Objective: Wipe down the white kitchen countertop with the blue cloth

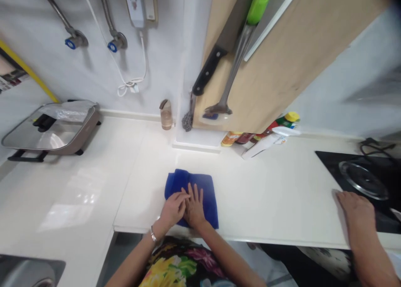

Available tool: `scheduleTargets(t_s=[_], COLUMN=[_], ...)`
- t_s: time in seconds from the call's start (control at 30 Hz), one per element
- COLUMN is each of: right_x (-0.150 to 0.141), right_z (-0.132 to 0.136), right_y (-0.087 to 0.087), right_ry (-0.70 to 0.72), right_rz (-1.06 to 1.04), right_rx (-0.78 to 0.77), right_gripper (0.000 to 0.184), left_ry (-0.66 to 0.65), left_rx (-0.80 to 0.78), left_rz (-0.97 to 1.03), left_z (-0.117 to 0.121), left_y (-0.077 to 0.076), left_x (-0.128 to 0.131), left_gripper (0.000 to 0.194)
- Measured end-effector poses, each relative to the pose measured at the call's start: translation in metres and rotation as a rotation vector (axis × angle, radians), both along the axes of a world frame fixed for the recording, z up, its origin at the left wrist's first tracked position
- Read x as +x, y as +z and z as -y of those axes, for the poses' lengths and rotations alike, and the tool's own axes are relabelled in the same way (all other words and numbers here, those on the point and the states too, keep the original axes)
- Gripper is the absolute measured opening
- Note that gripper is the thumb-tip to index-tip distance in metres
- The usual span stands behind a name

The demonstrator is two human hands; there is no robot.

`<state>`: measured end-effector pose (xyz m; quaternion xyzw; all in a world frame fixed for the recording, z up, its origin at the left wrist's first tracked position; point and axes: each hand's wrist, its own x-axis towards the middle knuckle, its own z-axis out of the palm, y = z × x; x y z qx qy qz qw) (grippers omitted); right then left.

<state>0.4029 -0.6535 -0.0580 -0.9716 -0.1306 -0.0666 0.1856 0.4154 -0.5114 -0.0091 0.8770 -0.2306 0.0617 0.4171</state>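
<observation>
Cloth of deep blue fabric (209,191), folded into a rough rectangle, lies flat in the lower middle of the frame, close to the front edge of a glossy white countertop (266,199). The person's bare right hand (194,207) rests palm down on it, open, the fingers spread toward the top of the frame. The bare left hand (173,207), with a silver-coloured bracelet (153,233) at its wrist, is above the cloth's left half; its fingers are drawn in toward the thumb, the tips at the right hand. Whether they grip anything cannot be told. The cloth lies beneath both hands and shows beyond them at its upper and right sides.

A multicoloured floral garment (180,268) fills the bottom centre. Toward the right edge, another person's hand (359,207) rests beside a black hob with a round metal ring (328,163).

Across the counter at the left stands a brownish rectangular electric pan with a glass lid (78,138). A small transparent bottle (166,116) stands near the wall at upper centre. A pale wooden panel (275,69) spans the upper right, with a black-handled knife (208,69) and a green-handled metal utensil (234,63) before it. Two blue-knobbed metal valves (116,42) and a white plug (135,12) sit on the white wall (169,61) at upper left.
</observation>
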Motion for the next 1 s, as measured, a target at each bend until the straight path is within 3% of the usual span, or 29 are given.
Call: scheduleTargets(t_s=[0.1, 0.2, 0.4, 0.5, 0.6, 0.77, 1.0], right_x=[-0.018, -0.041, -0.088, -0.098, -0.097, -0.091, -0.092], right_z=[0.035, 0.084, 0.178, 0.199, 0.202, 0.192, 0.188], right_y=[-0.003, -0.006, -0.015, -0.019, -0.022, -0.024, -0.017], right_ry=[0.011, -0.186, -0.574, -0.675, -0.695, -0.781, -0.799], right_rz=[0.052, 0.143, 0.162, 0.106, 0.065, 0.124, 0.135], right_rx=[0.282, 0.543, 0.630, 0.708, 0.717, 0.507, 0.370], right_gripper=[0.045, 0.039, 0.038, 0.041, 0.044, 0.044, 0.039], left_ry=[0.006, 0.037, 0.031, -0.043, -0.142, -0.161, 0.011], left_rx=[0.140, 0.306, 0.608, 0.661, 0.658, 0.626, 0.597], left_rz=[0.050, 0.059, 0.118, 0.111, 0.092, 0.042, -0.045], left_z=[0.030, 0.051, 0.081, 0.098, 0.108, 0.085, -0.001], left_y=[-0.009, -0.023, -0.036, -0.032, -0.028, -0.028, -0.020], left_x=[0.015, 0.020, 0.016, 0.012, 0.004, -0.015, -0.038], left_gripper=[0.038, 0.044, 0.057, 0.063, 0.073, 0.073, 0.064])
